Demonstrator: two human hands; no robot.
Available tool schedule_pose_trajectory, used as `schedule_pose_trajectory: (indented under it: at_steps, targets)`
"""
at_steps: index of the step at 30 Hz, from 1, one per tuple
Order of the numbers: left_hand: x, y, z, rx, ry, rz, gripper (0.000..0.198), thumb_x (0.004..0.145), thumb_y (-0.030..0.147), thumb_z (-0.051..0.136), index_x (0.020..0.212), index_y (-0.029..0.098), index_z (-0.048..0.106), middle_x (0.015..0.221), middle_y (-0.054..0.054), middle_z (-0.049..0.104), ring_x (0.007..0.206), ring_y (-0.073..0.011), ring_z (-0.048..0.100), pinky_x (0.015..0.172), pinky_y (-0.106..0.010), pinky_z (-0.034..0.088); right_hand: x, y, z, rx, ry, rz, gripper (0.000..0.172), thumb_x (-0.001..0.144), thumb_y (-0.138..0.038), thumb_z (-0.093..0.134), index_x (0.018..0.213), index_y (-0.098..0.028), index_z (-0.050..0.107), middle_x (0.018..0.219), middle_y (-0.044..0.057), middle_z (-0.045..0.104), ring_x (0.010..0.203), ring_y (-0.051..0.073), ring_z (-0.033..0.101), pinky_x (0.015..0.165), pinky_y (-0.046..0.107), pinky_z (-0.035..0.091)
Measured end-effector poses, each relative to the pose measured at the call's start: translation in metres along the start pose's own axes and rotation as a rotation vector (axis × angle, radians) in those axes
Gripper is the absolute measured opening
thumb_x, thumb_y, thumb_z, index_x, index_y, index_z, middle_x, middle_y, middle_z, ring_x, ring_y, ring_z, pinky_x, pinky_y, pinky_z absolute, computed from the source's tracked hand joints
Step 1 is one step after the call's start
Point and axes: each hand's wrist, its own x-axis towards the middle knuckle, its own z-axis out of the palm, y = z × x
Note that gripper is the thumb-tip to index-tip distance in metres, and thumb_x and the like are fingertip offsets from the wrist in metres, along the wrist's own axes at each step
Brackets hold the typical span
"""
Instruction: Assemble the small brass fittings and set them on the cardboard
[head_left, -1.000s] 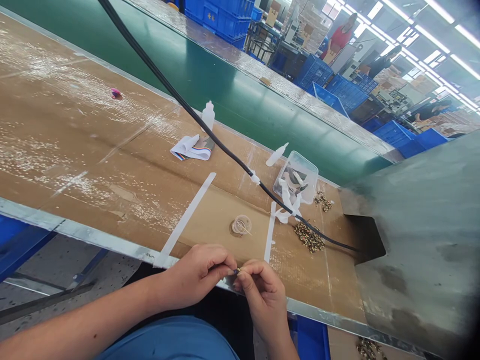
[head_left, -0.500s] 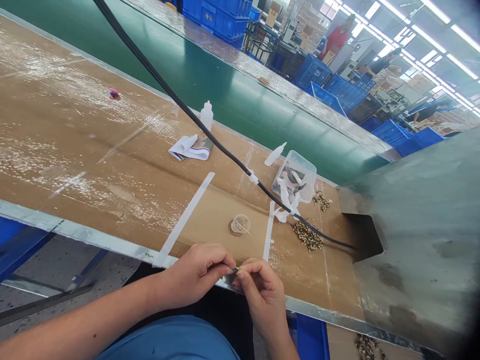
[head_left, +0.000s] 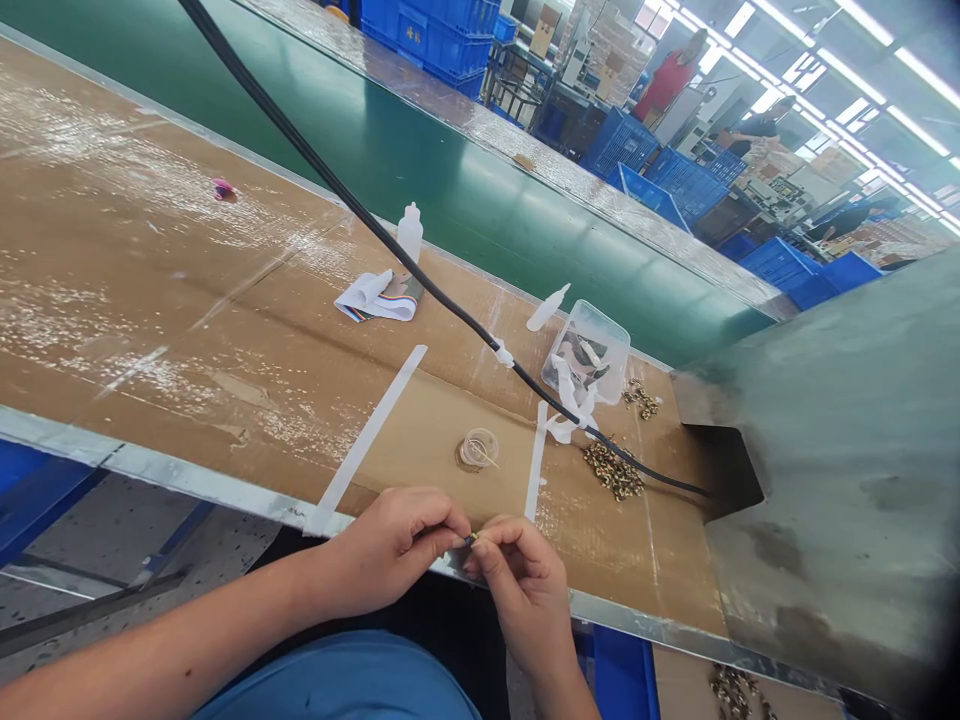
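My left hand (head_left: 390,545) and my right hand (head_left: 521,590) meet just over the bench's metal front edge. Their fingertips pinch a tiny dark part with a brass-coloured end (head_left: 471,539), mostly hidden by my fingers. The nearest item to my hands is a small round clear plastic dish (head_left: 480,449) holding thin wires, on the cardboard bench cover (head_left: 247,330). Further right lie a heap of small brass-coloured connectors (head_left: 613,472) and a clear plastic box (head_left: 589,352) with white strips draped over its edge.
A black cable (head_left: 442,296) crosses the bench into a hole in a grey metal hood (head_left: 840,470). A ribbon cable (head_left: 379,298) and several plastic bottles stand beyond. Past the bench run a green conveyor belt (head_left: 480,190), blue crates (head_left: 686,185) and distant co-workers.
My hands keep nearly the same pinch on the tiny part. The whole scene drifts slightly left and up as the camera shifts.
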Motion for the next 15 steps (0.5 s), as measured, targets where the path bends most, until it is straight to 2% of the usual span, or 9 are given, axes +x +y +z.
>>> schedule_pose_trajectory:
  at_steps: [15]
  targets:
    - [-0.0001,0.0007,-0.0004,0.010,-0.012,-0.013,0.017,0.090,0.017,0.046,0.084,0.016,0.062,0.077,-0.001,0.064,0.071,-0.0119,0.057,0.067,-0.021,0.041,-0.0007,0.0014,0.0002,0.003,0.001,0.003,0.016,0.088,-0.028,0.060,0.076,-0.018,0.058,0.068,0.001,0.059,0.061,0.013,0.056,0.057,0.024,0.046]
